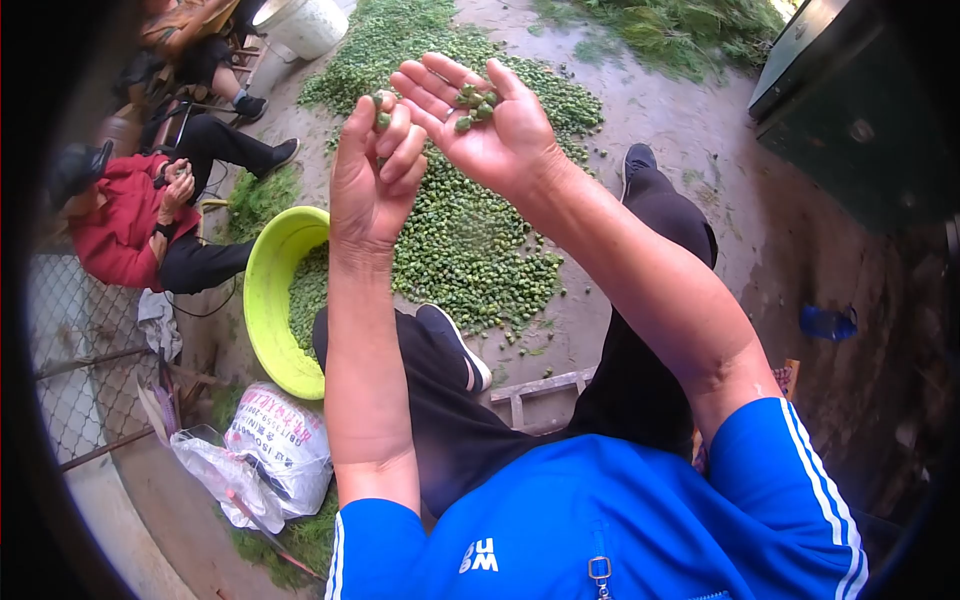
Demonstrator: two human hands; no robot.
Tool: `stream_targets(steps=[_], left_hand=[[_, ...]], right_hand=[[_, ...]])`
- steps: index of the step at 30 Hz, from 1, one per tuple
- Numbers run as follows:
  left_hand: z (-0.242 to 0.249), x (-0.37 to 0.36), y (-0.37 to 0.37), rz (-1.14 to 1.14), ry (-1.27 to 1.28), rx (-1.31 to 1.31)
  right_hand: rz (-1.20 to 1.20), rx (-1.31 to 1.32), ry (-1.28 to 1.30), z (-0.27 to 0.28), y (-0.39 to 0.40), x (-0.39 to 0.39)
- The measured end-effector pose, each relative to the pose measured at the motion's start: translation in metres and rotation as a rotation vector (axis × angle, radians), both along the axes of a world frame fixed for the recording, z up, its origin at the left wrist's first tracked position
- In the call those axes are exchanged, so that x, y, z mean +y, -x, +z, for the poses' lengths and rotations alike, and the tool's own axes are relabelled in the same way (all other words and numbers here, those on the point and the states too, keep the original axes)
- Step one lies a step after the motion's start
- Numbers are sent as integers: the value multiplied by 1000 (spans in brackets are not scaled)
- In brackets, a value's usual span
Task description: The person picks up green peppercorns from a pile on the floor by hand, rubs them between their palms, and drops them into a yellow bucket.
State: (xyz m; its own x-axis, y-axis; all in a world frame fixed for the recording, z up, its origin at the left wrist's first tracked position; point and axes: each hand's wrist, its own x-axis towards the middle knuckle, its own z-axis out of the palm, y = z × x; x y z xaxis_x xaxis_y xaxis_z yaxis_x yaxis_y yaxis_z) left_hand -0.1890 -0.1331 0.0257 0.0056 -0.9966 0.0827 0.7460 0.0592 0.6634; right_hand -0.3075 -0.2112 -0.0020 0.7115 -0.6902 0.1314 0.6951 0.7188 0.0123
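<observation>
My left hand (380,170) is raised in front of me, its thumb and fingers pinched on a small round green fruit (382,120). Just to its right, my right hand (500,125) is palm up with the fingers stretched out. Several more of the green fruits (475,105) lie on that palm, and the fingertips of the two hands nearly meet. Below both hands a wide heap of the same green fruits (470,260) spreads over the ground between my feet.
On the left, a yellow-green tub (262,345) contains more green pieces, with a white printed sack (285,445) below it. A person in a red top (125,215) sits beyond. Feathery green branches (680,30) and a dark green cabinet (860,120) are at the right; a white bucket (305,28) stands behind.
</observation>
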Motion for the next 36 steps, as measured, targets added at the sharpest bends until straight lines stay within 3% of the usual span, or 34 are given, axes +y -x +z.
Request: stream_targets(steps=[4,8,14,16,17,20,21,23,24,25,27,28,29,31,33,36], left_hand=[[-3,-1,4,-142,120,239],[-1,-1,10,-160,142,199],[2,-1,14,35,-25,32],[-4,-2,12,228,-20,-342],[-7,-2,13,224,-20,-339],[-7,-2,26,512,40,-932],[-11,-4,26,512,39,-932],[-23,-10,24,656,226,-1286],[-21,-9,25,637,237,-1342],[-18,-7,25,637,237,-1342],[-9,0,26,378,-25,-809],[-8,-1,17,263,-18,-592],[-5,0,15,260,-16,-591],[11,3,17,182,-106,-250],[9,3,20,192,-111,-262],[-6,-1,18,312,-13,-700]], right_hand=[[4,-2,-19,0,-1,-1],[-1,7,-8,1,0,-1],[-19,27,-12,-1,0,-1],[-37,43,-22,-2,0,-1],[-41,46,-23,-2,0,-1],[-69,95,-14,0,0,-1],[-69,96,-15,2,0,-1],[-63,98,6,4,1,1],[-62,99,6,3,1,1],[-58,89,6,2,0,0],[-56,80,7,0,-1,-1],[-62,81,7,-1,-1,-1],[-68,81,8,-2,-1,-2],[-60,58,-25,-2,-2,-3],[-49,89,-26,-3,-3,-2],[-15,107,-28,-6,-5,1]])
